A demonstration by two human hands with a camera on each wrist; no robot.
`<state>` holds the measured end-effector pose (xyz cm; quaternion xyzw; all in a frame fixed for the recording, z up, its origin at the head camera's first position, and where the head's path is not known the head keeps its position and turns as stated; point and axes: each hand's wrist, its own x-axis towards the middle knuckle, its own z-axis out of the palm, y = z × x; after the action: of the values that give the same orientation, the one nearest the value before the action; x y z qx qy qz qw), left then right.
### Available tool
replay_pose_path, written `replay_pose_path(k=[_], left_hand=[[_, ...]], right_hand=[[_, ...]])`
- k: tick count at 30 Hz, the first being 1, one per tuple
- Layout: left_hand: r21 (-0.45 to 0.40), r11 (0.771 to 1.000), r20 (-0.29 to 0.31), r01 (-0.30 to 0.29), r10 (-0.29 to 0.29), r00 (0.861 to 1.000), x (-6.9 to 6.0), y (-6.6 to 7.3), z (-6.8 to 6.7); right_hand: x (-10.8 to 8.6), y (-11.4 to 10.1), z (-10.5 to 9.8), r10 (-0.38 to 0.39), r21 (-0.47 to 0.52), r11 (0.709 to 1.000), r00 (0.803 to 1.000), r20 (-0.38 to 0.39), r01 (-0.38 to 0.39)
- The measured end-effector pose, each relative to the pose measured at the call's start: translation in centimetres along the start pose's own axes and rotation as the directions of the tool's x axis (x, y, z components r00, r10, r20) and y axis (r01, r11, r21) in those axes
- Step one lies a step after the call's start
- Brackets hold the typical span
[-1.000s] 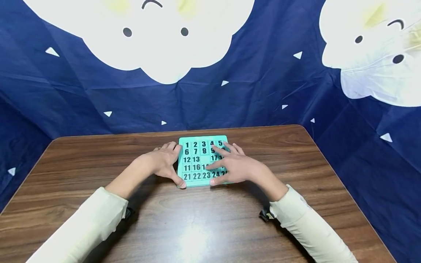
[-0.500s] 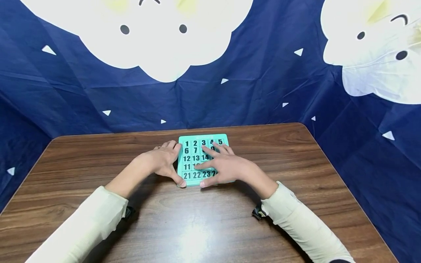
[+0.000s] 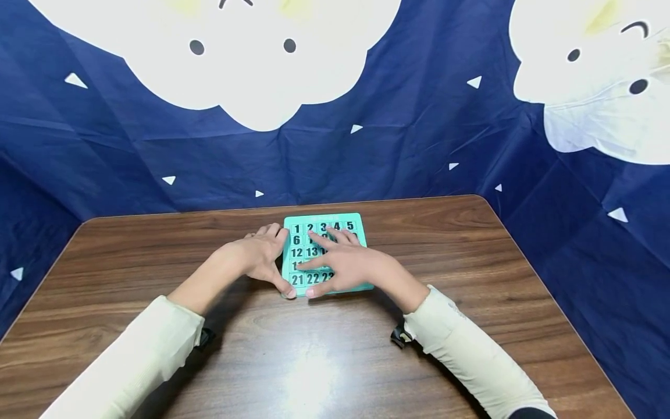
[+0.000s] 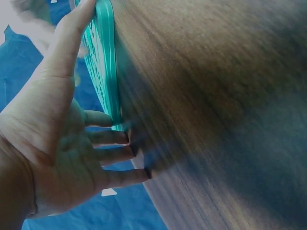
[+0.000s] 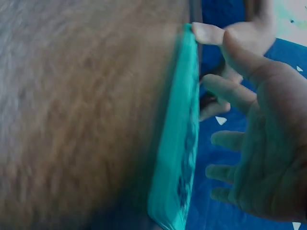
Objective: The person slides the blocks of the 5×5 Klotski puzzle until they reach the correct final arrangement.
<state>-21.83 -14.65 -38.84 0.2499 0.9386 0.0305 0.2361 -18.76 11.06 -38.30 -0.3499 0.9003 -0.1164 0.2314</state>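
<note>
A turquoise number sliding puzzle (image 3: 296,252) lies flat on the table, its tiles printed with black numerals. My left hand (image 3: 262,256) rests along its left side, thumb at the near left corner and fingers by the upper left edge. In the left wrist view those fingers (image 4: 117,138) look fairly straight beside the puzzle's rim (image 4: 109,67). Over the tiles my right hand (image 3: 353,266) spreads its fingers, the index fingertip near the 11 tile and the thumb at the near edge. It hides many right-hand tiles. In the right wrist view, the puzzle (image 5: 172,143) appears edge-on.
The brown wood-grain table (image 3: 235,372) extends around the puzzle and reflects a bright glare near its front. A dark blue cloth (image 3: 408,157) with white clouds and small triangles hangs behind and beside the table. Dark wrist straps (image 3: 402,336) sit below the cuffs.
My right hand has moved left across the tiles. The 14 tile has shifted up from the fourth row to the third, beside 13. My left hand stays in place.
</note>
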Motion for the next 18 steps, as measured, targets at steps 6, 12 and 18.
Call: replay_pose_path(k=[6,12,18], left_hand=[[-0.007,1.000,-0.016,-0.001,0.001,1.000,0.1,-0.1,0.0],[-0.003,1.000,0.005,0.005,-0.005,1.000,0.2,-0.4,-0.1],[0.010,1.000,0.000,0.000,0.000,1.000,0.2,-0.5,0.1]], right_hand=[[-0.4,0.0,-1.0,0.100,-0.070,0.992,0.995,-0.010,-0.100],[0.8,0.0,-1.1,0.063,-0.006,0.998,0.998,-0.029,-0.064],[1.4,-0.3,-0.1,0.066,-0.029,0.997,0.998,-0.001,-0.066]])
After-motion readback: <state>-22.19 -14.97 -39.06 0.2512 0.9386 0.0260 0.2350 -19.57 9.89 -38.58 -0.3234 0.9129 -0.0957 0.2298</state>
